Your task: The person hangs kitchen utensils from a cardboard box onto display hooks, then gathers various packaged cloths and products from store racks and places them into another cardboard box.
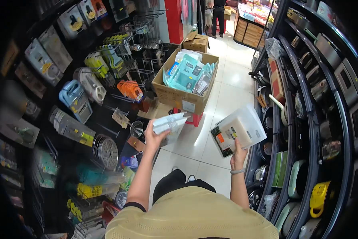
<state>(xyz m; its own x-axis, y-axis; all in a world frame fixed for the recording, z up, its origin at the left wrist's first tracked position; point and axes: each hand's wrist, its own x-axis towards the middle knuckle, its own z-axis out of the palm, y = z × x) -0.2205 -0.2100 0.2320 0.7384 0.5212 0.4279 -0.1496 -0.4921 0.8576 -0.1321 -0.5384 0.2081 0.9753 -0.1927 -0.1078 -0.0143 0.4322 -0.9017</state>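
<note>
My left hand [156, 136] is closed on white and clear plastic packets [172, 124], held in front of the cardboard box. Farther right, my right hand [238, 154] grips a flat clear package [238, 131] with an orange label and a dark printed corner. The two held items are apart. Beyond them an open cardboard box [175, 98] holds teal and clear packaged goods [188, 73]. Under the box, part of a red stool [194, 120] shows.
Hanging goods on a black rack [119, 131] line the left side. Curved dark shelves [302, 119] with pans stand on the right. A smaller box [195, 42] sits behind the large one. Another person [218, 20] stands in the far aisle.
</note>
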